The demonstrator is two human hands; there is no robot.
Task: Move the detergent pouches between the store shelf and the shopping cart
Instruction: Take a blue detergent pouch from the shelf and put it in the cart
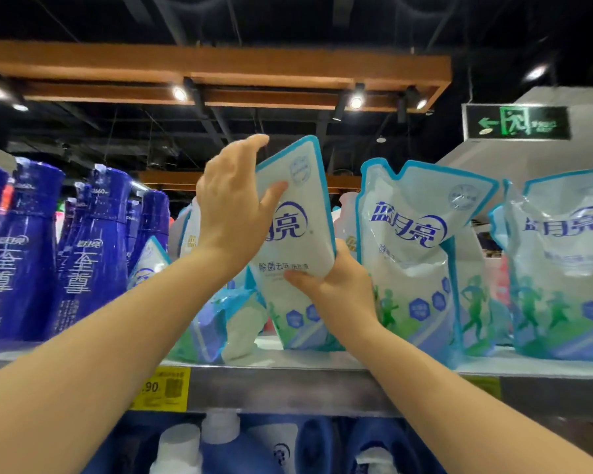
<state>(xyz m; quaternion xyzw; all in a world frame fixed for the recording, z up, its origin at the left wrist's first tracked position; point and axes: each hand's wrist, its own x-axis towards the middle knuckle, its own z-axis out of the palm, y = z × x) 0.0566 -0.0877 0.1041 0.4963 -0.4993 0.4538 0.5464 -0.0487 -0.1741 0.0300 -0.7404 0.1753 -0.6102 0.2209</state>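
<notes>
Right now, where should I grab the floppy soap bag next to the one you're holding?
Take the next pouch by its full lower body, coming from the front with one hand low, as the right hand does on the held pouch. Its top is crumpled and sagging, so it would likely fold if pinched there.

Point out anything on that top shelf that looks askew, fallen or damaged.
One pouch left of the held pouch has slumped over, folded on itself on the shelf. The pouches to the right stand upright, though their tops are creased and sagging. The blue bottles stand straight. No spill visible.
</notes>
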